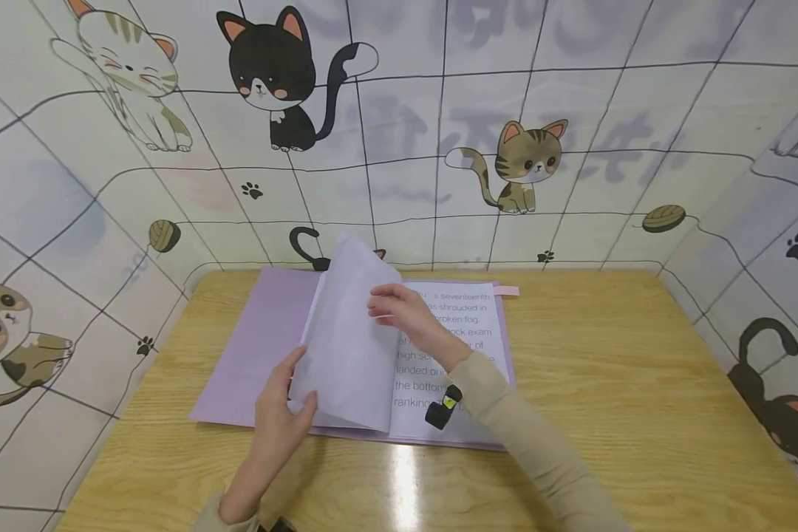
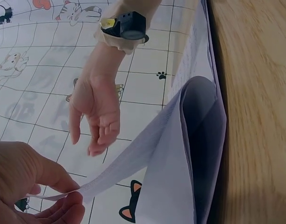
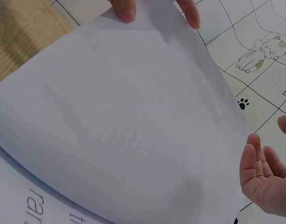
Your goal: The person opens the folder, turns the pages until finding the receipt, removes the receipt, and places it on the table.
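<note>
An open booklet with a purple cover (image 1: 253,355) lies on the table. One white sheet (image 1: 349,355) stands raised and bowed over its left side, its facing side blank. Large printed English text fills the right page (image 1: 465,295). At the sheet's lower left edge, my left hand (image 1: 275,417) pinches the paper; the left wrist view shows thumb and fingers (image 2: 63,186) closing on its thin edge. My right hand (image 1: 408,314) hovers by the sheet's upper right part, fingers loosely bent. In the right wrist view that hand (image 3: 264,182) holds nothing, beside the sheet (image 3: 133,107).
The booklet rests on a wooden table (image 1: 605,369). A pale pink tab (image 1: 507,291) sticks out at its upper right. Behind and on both sides hangs a white grid-patterned sheet with cartoon cats (image 1: 532,162). Each wrist wears a small black camera (image 1: 442,408).
</note>
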Action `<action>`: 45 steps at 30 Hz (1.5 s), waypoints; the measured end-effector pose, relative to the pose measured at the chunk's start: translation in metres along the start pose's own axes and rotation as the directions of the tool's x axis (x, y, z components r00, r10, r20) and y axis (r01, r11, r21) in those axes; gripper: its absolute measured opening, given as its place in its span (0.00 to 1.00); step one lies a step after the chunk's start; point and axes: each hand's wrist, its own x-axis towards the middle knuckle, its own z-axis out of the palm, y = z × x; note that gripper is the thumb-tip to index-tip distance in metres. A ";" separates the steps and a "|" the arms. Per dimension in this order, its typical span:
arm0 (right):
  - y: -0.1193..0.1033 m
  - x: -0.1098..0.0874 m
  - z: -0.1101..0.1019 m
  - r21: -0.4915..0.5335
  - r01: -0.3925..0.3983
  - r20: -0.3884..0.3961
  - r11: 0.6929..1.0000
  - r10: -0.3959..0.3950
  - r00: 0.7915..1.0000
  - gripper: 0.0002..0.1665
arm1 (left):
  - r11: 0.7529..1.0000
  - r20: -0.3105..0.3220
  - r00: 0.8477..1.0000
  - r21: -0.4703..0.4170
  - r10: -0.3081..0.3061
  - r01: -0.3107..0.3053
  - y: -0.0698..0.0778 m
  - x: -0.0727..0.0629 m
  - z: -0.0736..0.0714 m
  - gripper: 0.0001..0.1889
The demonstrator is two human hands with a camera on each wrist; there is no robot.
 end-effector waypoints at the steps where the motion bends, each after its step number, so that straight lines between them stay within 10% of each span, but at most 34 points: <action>1: 0.000 0.000 -0.004 -0.003 -0.002 -0.004 1.000 0.002 1.000 0.23 | 1.000 -0.002 1.000 0.011 0.013 -0.013 -0.001 -0.001 0.000 0.37; 13: 0.000 0.000 -0.045 -0.013 -0.007 -0.072 1.000 0.006 0.997 0.25 | 0.994 0.031 0.997 0.079 -0.075 0.072 -0.020 -0.010 0.000 0.25; 27: 0.008 0.001 -0.089 -0.047 -0.069 -0.155 0.997 0.061 0.986 0.23 | 0.962 0.123 0.957 0.109 -0.264 0.251 -0.039 -0.016 -0.001 0.21; 45: 0.016 0.011 -0.143 -0.122 -0.123 -0.333 0.985 0.077 0.940 0.24 | 0.911 0.302 0.863 0.208 -0.405 0.355 -0.052 -0.020 0.004 0.19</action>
